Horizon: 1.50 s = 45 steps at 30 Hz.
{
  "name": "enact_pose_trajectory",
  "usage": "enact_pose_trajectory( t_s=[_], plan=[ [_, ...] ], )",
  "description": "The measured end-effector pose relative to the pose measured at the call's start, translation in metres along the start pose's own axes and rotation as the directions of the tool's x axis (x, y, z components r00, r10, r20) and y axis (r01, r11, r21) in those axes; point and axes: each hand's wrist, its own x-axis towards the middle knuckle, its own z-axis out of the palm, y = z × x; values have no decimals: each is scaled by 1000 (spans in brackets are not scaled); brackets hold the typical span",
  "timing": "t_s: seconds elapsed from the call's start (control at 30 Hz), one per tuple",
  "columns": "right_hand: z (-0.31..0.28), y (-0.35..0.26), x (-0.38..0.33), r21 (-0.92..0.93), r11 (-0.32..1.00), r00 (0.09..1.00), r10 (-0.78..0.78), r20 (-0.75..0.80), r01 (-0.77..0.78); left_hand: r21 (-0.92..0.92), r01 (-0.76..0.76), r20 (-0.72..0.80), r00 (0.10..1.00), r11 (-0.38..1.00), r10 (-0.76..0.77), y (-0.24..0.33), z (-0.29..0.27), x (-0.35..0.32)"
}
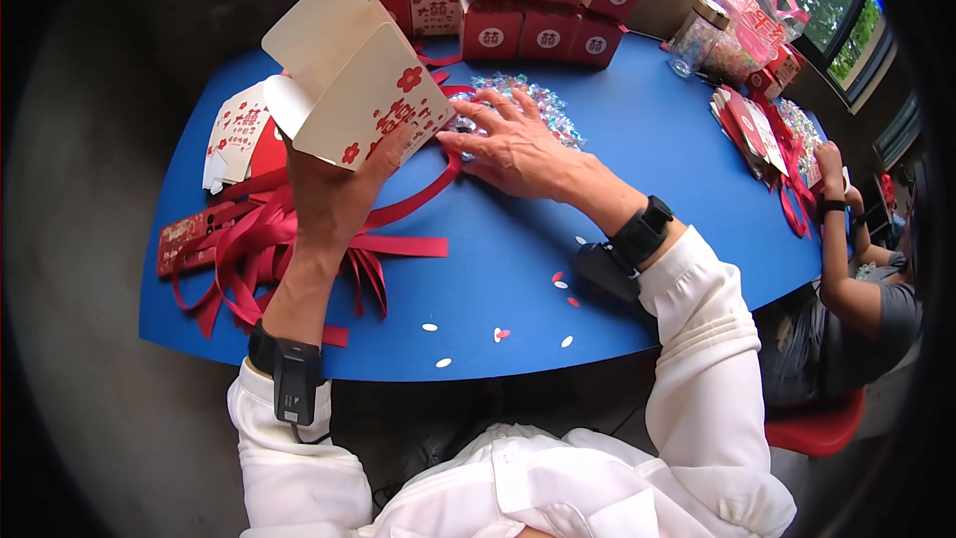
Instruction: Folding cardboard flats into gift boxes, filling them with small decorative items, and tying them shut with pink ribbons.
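Observation:
My left hand point(334, 189) holds up a half-folded white card box point(349, 80) with red flower prints, its flaps open, above the blue table point(637, 130). My right hand point(513, 144) lies flat, fingers spread, on a heap of shiny wrapped candies point(543, 105) just right of the box. Both wrists wear black bands with small devices.
Red ribbons point(264, 249) and flat unfolded boxes point(234, 134) lie at the left. Finished red boxes point(538, 0) are stacked at the far edge. A jar point(697, 35), pink bags and more flat boxes sit at the right, where another person point(846, 269) sits. Paper scraps dot the near table edge.

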Motion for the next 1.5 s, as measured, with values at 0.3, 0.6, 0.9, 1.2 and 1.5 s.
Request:
enact_pose_trajectory(
  t_s=[0.3, 0.6, 0.9, 1.2, 1.5],
  plan=[
    [-2, -26, 50, 97, 991, 944, 55, 325, -91, 5, 88, 26, 996, 996, -88, 9, 1, 0],
    [26, -48, 78, 317, 906, 926, -169, -338, 281, -41, 35, -13, 999, 999, -36, 12, -1, 1],
    [-46, 25, -30, 307, 907, 949, 227, 221, -289, -1, 194, 239, 953, 981, -188, 11, 5, -7],
    [-19, 46, -81, 280, 876, 920, 363, 150, -392, 150, 280, 743, 601, 948, -294, 8, 18, -26],
    [-31, 73, -97, 520, 667, 763, 645, -45, -534, 248, 404, 625, 628, 881, -464, 8, 27, -21]
  ],
)
